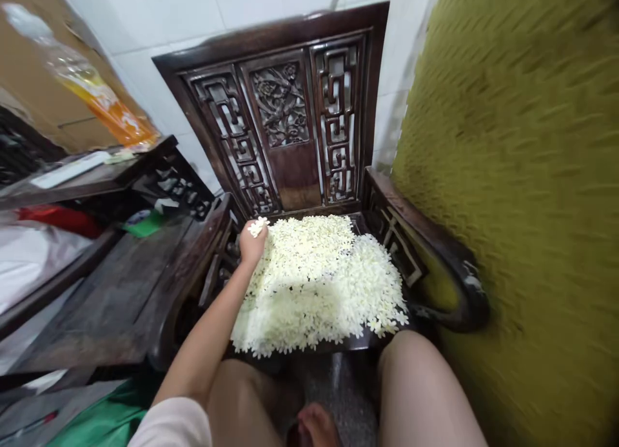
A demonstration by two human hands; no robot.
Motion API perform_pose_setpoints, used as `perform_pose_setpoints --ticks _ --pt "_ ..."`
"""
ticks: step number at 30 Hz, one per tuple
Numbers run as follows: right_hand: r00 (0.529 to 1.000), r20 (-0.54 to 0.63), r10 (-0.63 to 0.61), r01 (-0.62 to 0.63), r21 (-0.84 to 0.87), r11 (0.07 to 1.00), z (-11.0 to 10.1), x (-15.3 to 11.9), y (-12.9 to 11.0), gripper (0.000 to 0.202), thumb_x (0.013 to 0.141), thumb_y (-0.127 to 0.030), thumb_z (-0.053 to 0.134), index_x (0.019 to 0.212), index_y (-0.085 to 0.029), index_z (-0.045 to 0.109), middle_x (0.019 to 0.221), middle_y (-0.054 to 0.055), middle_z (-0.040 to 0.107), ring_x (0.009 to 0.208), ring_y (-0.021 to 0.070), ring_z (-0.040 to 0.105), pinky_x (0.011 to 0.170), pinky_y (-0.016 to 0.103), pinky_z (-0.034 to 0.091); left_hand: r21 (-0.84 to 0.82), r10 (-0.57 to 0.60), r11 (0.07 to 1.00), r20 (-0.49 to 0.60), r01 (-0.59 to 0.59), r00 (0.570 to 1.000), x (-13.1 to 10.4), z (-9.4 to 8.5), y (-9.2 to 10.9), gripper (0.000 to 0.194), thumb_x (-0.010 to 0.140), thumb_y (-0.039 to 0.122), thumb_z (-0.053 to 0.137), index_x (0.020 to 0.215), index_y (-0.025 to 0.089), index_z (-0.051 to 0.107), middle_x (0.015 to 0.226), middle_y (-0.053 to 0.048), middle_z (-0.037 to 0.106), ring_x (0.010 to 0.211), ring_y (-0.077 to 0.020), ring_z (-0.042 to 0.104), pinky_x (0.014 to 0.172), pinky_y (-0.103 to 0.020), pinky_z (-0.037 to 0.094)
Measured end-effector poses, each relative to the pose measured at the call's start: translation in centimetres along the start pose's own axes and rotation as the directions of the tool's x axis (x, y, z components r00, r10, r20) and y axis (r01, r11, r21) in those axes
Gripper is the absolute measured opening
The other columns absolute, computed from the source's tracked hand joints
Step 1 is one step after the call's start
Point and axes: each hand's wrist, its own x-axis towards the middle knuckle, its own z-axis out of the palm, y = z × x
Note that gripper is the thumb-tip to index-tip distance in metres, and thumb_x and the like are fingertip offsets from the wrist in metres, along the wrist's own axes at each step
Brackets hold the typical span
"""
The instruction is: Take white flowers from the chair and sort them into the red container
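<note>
Fingers (255,231) pinched lightly on a few white blossoms (258,225), left hand (251,244) raised over the back-left edge of the flower heap (319,286) on the carved chair (290,124). Best kept gentle, petals uncrushed. Right hand out of view.

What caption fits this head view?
Left hand lifts a few white flowers from the flower pile spread on a carved wooden chair.
</note>
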Motion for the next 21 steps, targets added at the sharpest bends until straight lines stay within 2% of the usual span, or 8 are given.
perform_pose_setpoints --ticks 3,5,8,11,13,16,18,21 --pt "0.993 -0.084 -0.08 0.09 0.123 0.988 -0.4 -0.3 -1.9 0.02 0.061 -0.041 0.061 0.061 -0.021 0.059 0.058 0.0 0.055 0.052 0.0142 0.052 0.051 0.026 0.041 -0.101 0.022 0.995 0.128 -0.009 0.992 -5.4 -4.4 3.4 0.025 0.07 0.038 0.058 0.084 0.018 0.058 0.073 -0.001 0.062 0.071 -0.0167 0.059 0.069 -0.028 0.046" --pt "0.994 -0.057 -0.095 0.104 0.186 0.977 -0.8 -1.6 -3.9 0.026 0.062 -0.045 0.06 0.065 -0.019 0.06 0.064 0.003 0.059 0.058 0.0144 0.055 0.057 0.027 0.043 -0.175 -0.025 0.983 0.196 0.06 0.98 -10.4 -7.3 4.8 0.029 0.069 0.041 0.06 0.086 0.018 0.058 0.073 -0.002 0.063 0.071 -0.0174 0.06 0.068 -0.028 0.047" --pt "0.991 0.124 -0.049 0.007 0.316 0.949 -1.4 -4.4 -7.0 0.034 0.069 -0.049 0.056 0.085 -0.019 0.063 0.089 0.007 0.065 0.077 0.0162 0.061 0.071 0.029 0.045 -0.32 -0.161 0.914 0.277 0.249 0.947 -19.3 -10.9 5.7 0.033 0.073 0.044 0.058 0.093 0.018 0.058 0.084 -0.004 0.066 0.08 -0.0188 0.062 0.073 -0.03 0.049" --pt "0.969 0.239 -0.066 -0.041 0.417 0.908 -1.5 -7.6 -8.8 0.044 0.078 -0.058 0.044 0.101 -0.024 0.058 0.106 0.007 0.062 0.091 0.0184 0.061 0.077 0.033 0.046 -0.356 -0.319 0.811 0.394 0.463 0.862 -28.8 -13.2 5.7 0.032 0.073 0.043 0.058 0.093 0.019 0.058 0.091 -0.007 0.067 0.083 -0.0199 0.063 0.075 -0.032 0.05" --pt "0.953 0.299 -0.044 -0.091 0.423 0.901 -1.3 -9.9 -8.7 0.052 0.08 -0.064 0.035 0.108 -0.024 0.056 0.104 0.007 0.063 0.092 0.0209 0.06 0.076 0.036 0.047 -0.348 -0.346 0.77 0.476 0.535 0.808 -34.6 -14.2 5.8 0.031 0.073 0.042 0.058 0.094 0.019 0.057 0.094 -0.007 0.066 0.083 -0.0196 0.063 0.074 -0.033 0.051" --pt "0.95 0.311 0.015 -0.134 0.364 0.922 -1.3 -13.4 -6.7 0.052 0.083 -0.061 0.033 0.104 -0.02 0.058 0.092 0.007 0.066 0.09 0.0222 0.061 0.076 0.036 0.047 -0.303 -0.294 0.816 0.515 0.492 0.805 -41.2 -15.1 6.0 0.03 0.073 0.04 0.059 0.095 0.021 0.056 0.093 -0.006 0.065 0.083 -0.0187 0.063 0.076 -0.033 0.05" --pt "0.951 0.304 0.056 -0.16 0.331 0.93 -1.7 -15.4 -5.2 0.05 0.085 -0.056 0.033 0.098 -0.017 0.061 0.086 0.008 0.067 0.088 0.0218 0.061 0.077 0.035 0.047 -0.271 -0.245 0.86 0.524 0.432 0.816 -43.9 -15.4 6.2 0.029 0.073 0.038 0.059 0.097 0.022 0.056 0.093 -0.007 0.065 0.086 -0.0194 0.062 0.079 -0.035 0.05" --pt "0.948 0.31 0.073 -0.174 0.311 0.935 -3.1 -17.5 -3.8 0.044 0.086 -0.048 0.036 0.093 -0.015 0.063 0.083 0.008 0.067 0.086 0.0211 0.062 0.078 0.035 0.047 -0.231 -0.124 0.918 0.604 0.322 0.787 -45.8 -15.7 6.2 0.026 0.073 0.035 0.059 0.096 0.024 0.057 0.094 -0.007 0.064 0.088 -0.0213 0.061 0.079 -0.037 0.049"
